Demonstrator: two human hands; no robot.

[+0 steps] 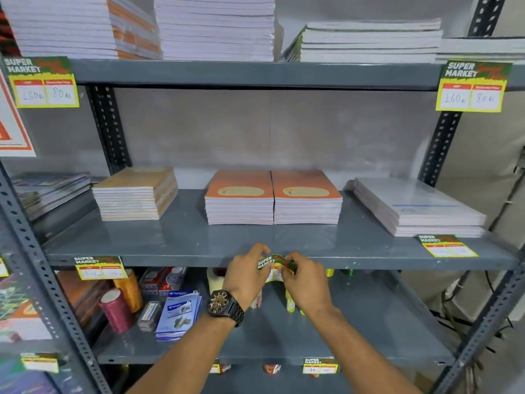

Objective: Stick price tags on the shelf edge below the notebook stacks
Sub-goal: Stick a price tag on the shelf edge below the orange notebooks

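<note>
Both hands (279,275) pinch a curled green-and-yellow price tag (275,265) against the shelf edge (176,260).

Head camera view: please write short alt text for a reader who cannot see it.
Both hands, left hand and right hand, hold a curled green-and-yellow paper price tag at the grey metal shelf edge, below two orange-covered notebook stacks.

The price tag (275,265) pinched between both sets of fingers (264,251) is bent and half covered, its prices unreadable; left of the fingers, the stuck tag (100,268) has blurred figures; below them, bottles (290,301) are mostly hidden by the right hand (305,278).
</note>
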